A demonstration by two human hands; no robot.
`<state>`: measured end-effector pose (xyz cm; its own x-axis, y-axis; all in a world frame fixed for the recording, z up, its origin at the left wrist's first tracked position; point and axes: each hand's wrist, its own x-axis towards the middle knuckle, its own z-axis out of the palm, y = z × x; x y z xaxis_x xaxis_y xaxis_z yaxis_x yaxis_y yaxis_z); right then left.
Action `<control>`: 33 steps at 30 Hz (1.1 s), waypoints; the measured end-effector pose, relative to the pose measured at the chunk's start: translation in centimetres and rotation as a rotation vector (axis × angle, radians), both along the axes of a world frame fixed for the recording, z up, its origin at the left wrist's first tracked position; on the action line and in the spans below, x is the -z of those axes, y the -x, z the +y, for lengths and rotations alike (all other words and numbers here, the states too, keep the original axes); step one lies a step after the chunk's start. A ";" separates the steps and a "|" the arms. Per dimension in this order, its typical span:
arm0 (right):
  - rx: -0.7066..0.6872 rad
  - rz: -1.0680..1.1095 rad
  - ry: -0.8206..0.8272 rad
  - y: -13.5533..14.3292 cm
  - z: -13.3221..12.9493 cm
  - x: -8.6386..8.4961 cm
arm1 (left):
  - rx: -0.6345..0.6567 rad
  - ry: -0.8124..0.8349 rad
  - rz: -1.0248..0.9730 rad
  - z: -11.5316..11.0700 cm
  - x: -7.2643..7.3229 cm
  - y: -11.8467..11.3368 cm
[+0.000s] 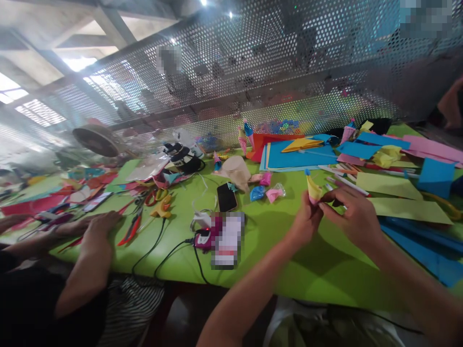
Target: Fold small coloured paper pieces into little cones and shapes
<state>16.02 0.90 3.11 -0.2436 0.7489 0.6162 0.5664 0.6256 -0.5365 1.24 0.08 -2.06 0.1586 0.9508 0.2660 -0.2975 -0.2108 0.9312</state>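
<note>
My left hand (pixel 306 220) is closed around the lower part of a small rolled yellow paper cone (pixel 313 189), which stands roughly upright with a blue tip on top and a pinkish base. From the right, my right hand (pixel 352 208) pinches at the cone's base, its thumb and forefinger pressed together. Both hands are above the green table (pixel 275 241). Beyond them, pens (pixel 349 184) and pale yellow paper strips (pixel 388 186) lie at the right. Small blue (pixel 258 193) and pink (pixel 274 193) packets sit to the left of the cone.
A black phone (pixel 227 197), a pixelated phone (pixel 228 241), a purple charging block (pixel 206 239) with cables, a tape roll (pixel 236 168) and a yellow glue gun (pixel 161 207) lie left. Another person's hand (pixel 103 224) rests farther left. Blue sheets (pixel 300 156) lie before a perforated screen (pixel 253 82).
</note>
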 end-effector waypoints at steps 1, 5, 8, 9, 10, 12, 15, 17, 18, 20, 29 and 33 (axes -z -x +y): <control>0.009 -0.007 -0.011 0.0 0.0 0.0 | 0.001 -0.004 0.000 0.0 0.0 0.0; 0.021 -0.027 -0.034 0.1 -0.1 0.0 | 0.009 -0.021 -0.002 -0.1 -0.3 0.0; 0.022 -0.027 -0.025 0.1 -0.2 0.0 | 0.019 -0.006 -0.020 -0.2 -0.5 -0.1; 0.024 -0.026 -0.023 0.1 -0.2 0.0 | 0.022 0.002 -0.024 -0.2 -0.6 -0.1; 0.025 -0.027 -0.023 0.1 -0.2 0.0 | 0.025 0.010 -0.024 -0.2 -0.6 -0.1; 0.023 -0.028 -0.033 0.1 -0.2 0.0 | 0.024 0.020 -0.018 -0.3 -0.7 -0.1; 0.011 -0.026 -0.046 0.0 -0.2 0.0 | 0.015 0.013 -0.009 -0.3 -0.9 -0.1; 0.010 -0.021 -0.038 0.0 -0.2 -0.1 | 0.002 -0.002 0.015 -0.4 -1.0 -0.2; 0.015 -0.020 -0.030 0.0 -0.2 -0.1 | -0.006 -0.003 0.030 -0.4 -1.0 -0.2; 0.029 -0.022 -0.022 0.0 -0.2 -0.1 | -0.021 0.004 0.047 -0.4 -0.9 -0.2; 0.040 -0.003 0.006 0.0 -0.1 -0.2 | -0.005 0.080 -0.013 -0.6 -1.5 0.1; 0.034 0.022 0.025 -0.3 0.0 -0.3 | -0.016 0.101 0.022 -0.9 -2.2 0.2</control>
